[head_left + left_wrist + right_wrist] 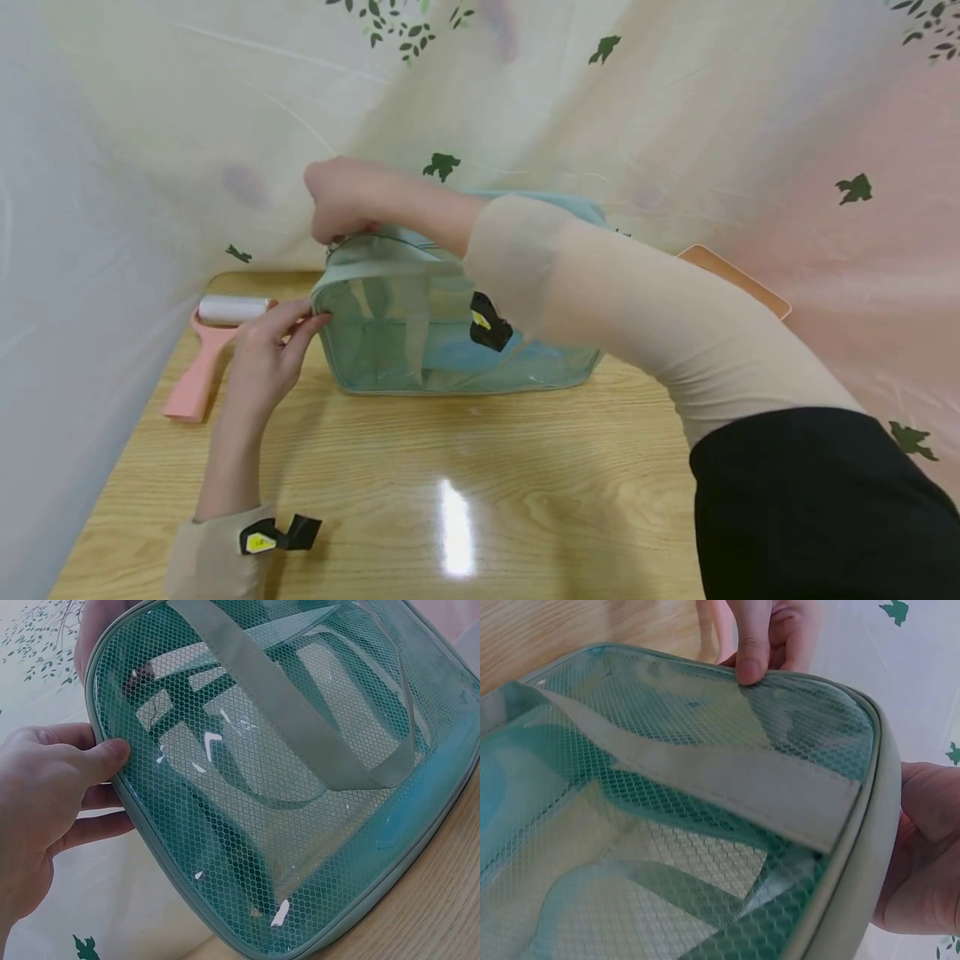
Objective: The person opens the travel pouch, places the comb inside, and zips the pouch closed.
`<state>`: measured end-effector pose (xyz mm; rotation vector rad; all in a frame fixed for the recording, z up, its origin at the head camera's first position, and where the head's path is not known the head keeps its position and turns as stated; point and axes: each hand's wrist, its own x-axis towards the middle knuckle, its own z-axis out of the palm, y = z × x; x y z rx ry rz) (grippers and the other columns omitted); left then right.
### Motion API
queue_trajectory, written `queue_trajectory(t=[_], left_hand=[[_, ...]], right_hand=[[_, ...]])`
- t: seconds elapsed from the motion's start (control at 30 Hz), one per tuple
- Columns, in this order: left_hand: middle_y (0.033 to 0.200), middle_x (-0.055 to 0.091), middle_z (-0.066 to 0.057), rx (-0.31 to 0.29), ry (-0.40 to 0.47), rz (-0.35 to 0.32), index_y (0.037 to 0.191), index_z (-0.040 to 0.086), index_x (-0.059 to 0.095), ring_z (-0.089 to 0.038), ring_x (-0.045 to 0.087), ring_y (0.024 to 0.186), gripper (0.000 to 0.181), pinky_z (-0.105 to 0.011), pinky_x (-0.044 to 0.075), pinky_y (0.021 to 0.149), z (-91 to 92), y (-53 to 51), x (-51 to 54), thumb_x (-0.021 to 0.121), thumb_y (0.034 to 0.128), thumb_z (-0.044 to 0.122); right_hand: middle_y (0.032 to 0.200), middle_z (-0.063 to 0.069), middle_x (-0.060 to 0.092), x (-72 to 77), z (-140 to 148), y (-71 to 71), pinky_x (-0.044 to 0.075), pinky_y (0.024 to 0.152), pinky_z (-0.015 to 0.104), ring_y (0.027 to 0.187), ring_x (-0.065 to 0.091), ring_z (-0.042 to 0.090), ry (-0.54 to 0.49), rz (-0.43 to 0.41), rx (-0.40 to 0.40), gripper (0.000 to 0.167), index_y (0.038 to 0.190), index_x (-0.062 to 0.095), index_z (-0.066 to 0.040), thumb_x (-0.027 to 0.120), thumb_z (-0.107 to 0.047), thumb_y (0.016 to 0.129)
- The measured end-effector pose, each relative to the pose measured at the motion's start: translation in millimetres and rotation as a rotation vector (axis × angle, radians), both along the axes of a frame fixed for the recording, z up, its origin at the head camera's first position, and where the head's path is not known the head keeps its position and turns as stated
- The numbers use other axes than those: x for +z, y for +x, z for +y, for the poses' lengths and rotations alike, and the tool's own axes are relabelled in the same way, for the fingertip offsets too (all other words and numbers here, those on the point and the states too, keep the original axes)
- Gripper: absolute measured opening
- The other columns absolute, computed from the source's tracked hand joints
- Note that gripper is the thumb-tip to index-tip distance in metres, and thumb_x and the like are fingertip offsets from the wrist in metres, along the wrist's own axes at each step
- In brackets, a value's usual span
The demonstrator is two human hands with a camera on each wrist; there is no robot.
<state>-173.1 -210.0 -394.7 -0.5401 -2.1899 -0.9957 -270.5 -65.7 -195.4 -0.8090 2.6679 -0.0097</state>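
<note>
A translucent green mesh bag (465, 333) with pale straps stands on the table, something blue showing low inside. My left hand (266, 354) pinches the bag's left edge between thumb and fingers; the left wrist view shows the thumb on the front of the rim (146, 825). Reaching across the bag, my right hand (341, 200) is at its top left corner, where its fingertips are mostly hidden. In the right wrist view that hand (926, 855) lies behind the bag's pale edge (870, 825), and what it holds there is out of sight.
A pink-handled lint roller (198, 375) with a white roll lies on the wooden table (375, 483) left of the bag. An orange, light-rimmed object (735, 279) is partly hidden behind my right sleeve. Patterned cloth (525, 100) hangs behind and at both sides.
</note>
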Motion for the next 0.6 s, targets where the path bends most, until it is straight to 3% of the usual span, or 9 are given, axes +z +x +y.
queue_trajectory(t=[0.13, 0.33, 0.6], left_hand=[[0.09, 0.079, -0.018, -0.005, 0.001, 0.006, 0.098, -0.002, 0.077, 0.025, 0.049, 0.084, 0.014, -0.003, 0.041, 0.075, 0.0, 0.6, -0.1, 0.075, 0.0861, -0.008], [0.09, 0.078, -0.018, -0.007, 0.006, -0.002, 0.098, -0.001, 0.076, 0.025, 0.05, 0.085, 0.014, -0.002, 0.041, 0.076, 0.6, 1.1, -0.6, 0.075, 0.086, -0.008], [0.089, 0.078, -0.017, -0.004, 0.009, -0.004, 0.098, -0.001, 0.076, 0.026, 0.051, 0.086, 0.014, -0.001, 0.042, 0.076, 0.9, 2.4, -0.2, 0.075, 0.0862, -0.008]], right_hand=[[0.064, -0.007, 0.055, 4.3, 5, -2.2, 0.038, 0.047, 0.022, 0.046, 0.043, 0.008, -0.045, -0.061, -0.023, 0.012, 0.087, 0.059, -0.016, 0.05, -0.009, 0.09], [0.06, -0.007, 0.054, 12.2, 13, -4.5, 0.043, 0.049, 0.022, 0.052, 0.048, 0.008, -0.08, -0.105, -0.079, 0.015, 0.079, 0.061, -0.015, 0.051, -0.011, 0.089], [0.052, -0.007, 0.05, 19.1, 35, -2.7, 0.043, 0.05, 0.021, 0.048, 0.044, 0.007, -0.181, -0.191, -0.089, 0.021, 0.069, 0.06, -0.012, 0.052, -0.011, 0.089]])
